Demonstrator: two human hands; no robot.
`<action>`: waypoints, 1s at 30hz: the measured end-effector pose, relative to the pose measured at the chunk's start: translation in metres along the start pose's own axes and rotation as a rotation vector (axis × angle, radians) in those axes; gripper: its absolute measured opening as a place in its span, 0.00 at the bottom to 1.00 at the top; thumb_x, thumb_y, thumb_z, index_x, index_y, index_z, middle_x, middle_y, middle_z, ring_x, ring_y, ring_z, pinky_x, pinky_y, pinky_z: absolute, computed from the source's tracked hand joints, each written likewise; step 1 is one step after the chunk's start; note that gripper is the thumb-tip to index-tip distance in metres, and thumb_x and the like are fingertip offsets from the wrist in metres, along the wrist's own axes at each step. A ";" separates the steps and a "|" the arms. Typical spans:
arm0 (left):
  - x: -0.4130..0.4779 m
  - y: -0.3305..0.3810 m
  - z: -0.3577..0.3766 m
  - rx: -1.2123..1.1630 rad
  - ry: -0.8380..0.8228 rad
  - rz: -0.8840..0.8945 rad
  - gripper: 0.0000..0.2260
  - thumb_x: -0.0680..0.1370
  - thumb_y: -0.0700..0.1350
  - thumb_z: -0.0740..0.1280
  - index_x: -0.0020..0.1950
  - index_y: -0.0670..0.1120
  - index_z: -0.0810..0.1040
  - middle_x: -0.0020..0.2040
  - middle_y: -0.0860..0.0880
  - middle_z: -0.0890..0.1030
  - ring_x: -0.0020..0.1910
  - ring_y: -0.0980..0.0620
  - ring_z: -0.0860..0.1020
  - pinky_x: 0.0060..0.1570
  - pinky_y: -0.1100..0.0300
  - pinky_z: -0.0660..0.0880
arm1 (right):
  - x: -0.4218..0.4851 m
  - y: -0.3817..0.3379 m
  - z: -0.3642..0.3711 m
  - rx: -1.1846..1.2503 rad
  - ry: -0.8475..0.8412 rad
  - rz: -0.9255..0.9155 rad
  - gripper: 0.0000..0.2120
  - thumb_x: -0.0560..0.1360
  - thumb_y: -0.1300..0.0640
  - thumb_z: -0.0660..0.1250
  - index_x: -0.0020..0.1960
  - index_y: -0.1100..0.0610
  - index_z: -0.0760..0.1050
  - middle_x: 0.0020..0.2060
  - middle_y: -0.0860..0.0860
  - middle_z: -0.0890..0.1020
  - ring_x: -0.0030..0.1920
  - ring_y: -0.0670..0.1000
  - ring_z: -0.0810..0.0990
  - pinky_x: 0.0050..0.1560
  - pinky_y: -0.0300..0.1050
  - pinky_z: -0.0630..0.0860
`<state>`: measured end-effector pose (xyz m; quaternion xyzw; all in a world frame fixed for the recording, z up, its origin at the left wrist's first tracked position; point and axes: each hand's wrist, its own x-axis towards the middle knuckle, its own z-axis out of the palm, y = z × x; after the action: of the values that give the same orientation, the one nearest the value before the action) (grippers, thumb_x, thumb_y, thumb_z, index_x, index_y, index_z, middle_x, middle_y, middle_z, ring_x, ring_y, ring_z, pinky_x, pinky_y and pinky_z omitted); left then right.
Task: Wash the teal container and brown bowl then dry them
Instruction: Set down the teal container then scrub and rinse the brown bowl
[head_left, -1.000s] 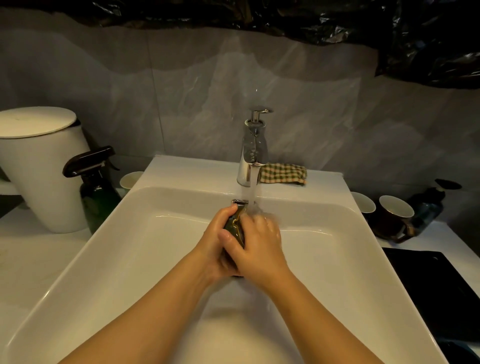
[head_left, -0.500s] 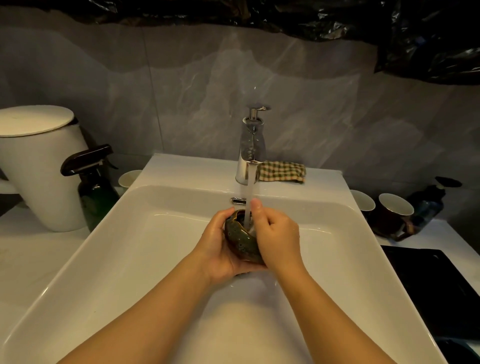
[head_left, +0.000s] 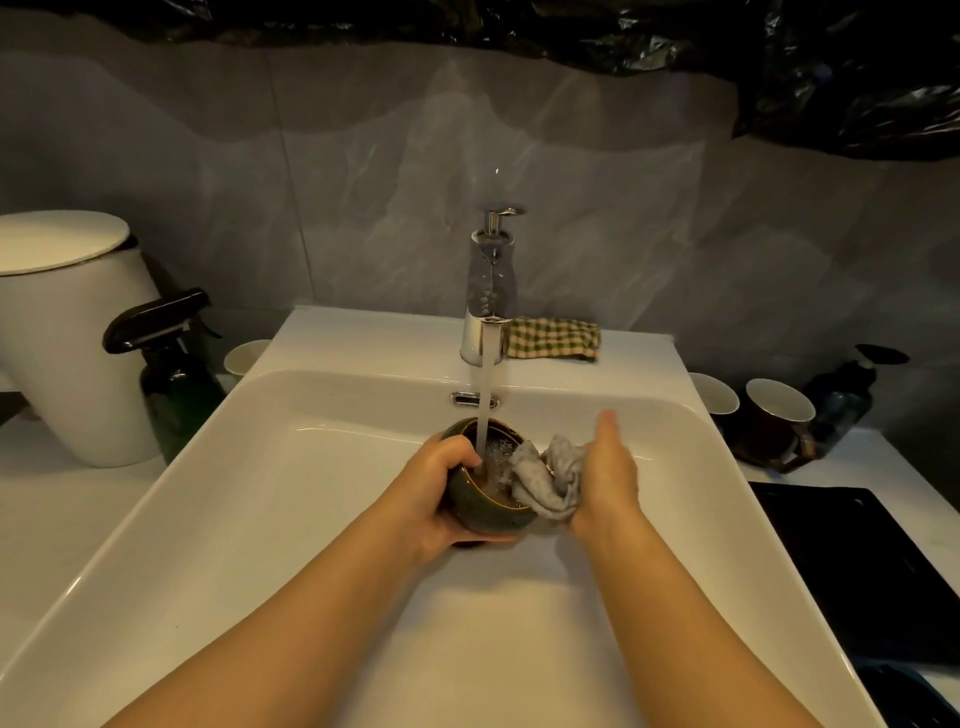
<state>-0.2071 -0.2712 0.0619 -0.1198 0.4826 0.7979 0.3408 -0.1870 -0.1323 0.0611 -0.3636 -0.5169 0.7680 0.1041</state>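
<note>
A small dark green-brown glazed bowl is held upright over the white sink, directly under the running tap. Water pours into it. My left hand grips its left side, thumb over the rim. A wet grey cloth hangs over the bowl's right rim, and my right hand holds it from the right, with one finger pointing up. No teal container is plainly visible.
A checked cloth lies on the sink ledge behind the tap. Left of the sink stand a dark spray bottle, a white bin and a cup. Right: two cups, a dark bottle, a black mat.
The bowl has turned from tilted to upright, mouth up under the stream. My right hand has come off the bowl's rim to the right, and the grey cloth now shows.
</note>
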 end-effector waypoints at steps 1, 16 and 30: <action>0.000 0.001 0.001 0.024 0.026 0.060 0.17 0.72 0.35 0.58 0.60 0.46 0.71 0.54 0.38 0.77 0.50 0.37 0.77 0.40 0.38 0.78 | -0.001 0.004 -0.001 -0.087 -0.126 0.011 0.28 0.64 0.35 0.65 0.48 0.59 0.74 0.37 0.56 0.78 0.35 0.54 0.78 0.46 0.52 0.78; -0.015 0.007 -0.004 1.000 0.191 0.710 0.32 0.70 0.35 0.68 0.70 0.56 0.64 0.54 0.53 0.73 0.51 0.50 0.76 0.46 0.64 0.75 | -0.012 -0.008 -0.001 -0.487 -0.163 -0.247 0.07 0.68 0.66 0.62 0.38 0.55 0.75 0.38 0.61 0.81 0.40 0.61 0.82 0.37 0.57 0.82; -0.026 0.024 0.009 1.810 0.219 0.774 0.32 0.71 0.45 0.68 0.71 0.58 0.59 0.64 0.52 0.74 0.55 0.48 0.76 0.49 0.55 0.77 | -0.052 -0.070 0.023 -0.723 -0.228 -0.708 0.19 0.72 0.59 0.64 0.60 0.45 0.72 0.44 0.45 0.77 0.45 0.51 0.77 0.48 0.48 0.77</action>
<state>-0.2028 -0.2819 0.0965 0.2787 0.9450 0.1692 -0.0267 -0.1805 -0.1456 0.1502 -0.0930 -0.8486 0.4929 0.1682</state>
